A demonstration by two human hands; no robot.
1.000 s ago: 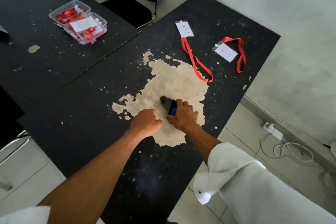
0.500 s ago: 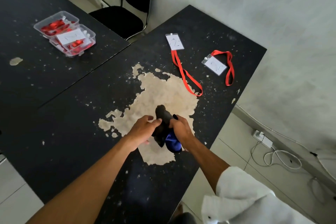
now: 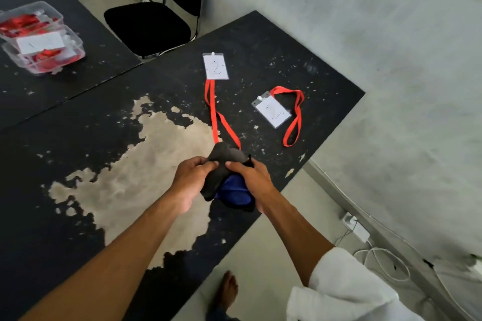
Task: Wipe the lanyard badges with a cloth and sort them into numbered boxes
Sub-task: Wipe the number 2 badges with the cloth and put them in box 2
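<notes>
Both hands hold a crumpled cloth [image 3: 224, 180] above the near edge of the black worktop [image 3: 78, 138], whose surface is worn through to a large pale patch. The left hand [image 3: 191, 181] grips the dark grey part of the cloth from the left, fingers curled over its top. The right hand [image 3: 251, 180] grasps it from the right, with a blue part of the cloth bunched beneath its palm.

Two lanyard badges lie flat on the worktop beyond the hands. The farther badge [image 3: 215, 66] shows a handwritten 2, and its red strap [image 3: 216, 114] runs toward the person until its near end passes out of sight behind the cloth. The nearer badge [image 3: 271, 112], also marked 2, lies to the right at an angle, its red strap [image 3: 294, 114] looped beside it. The two badges lie apart from each other.

On a second dark worktop at the far left stand two clear plastic boxes [image 3: 41, 39], touching, each holding red lanyards; a white label lies on the nearer one, its number too faint to read. A black chair [image 3: 148, 26] stands between the two worktops. A white sleeve [image 3: 347, 286] covers the right upper arm.
</notes>
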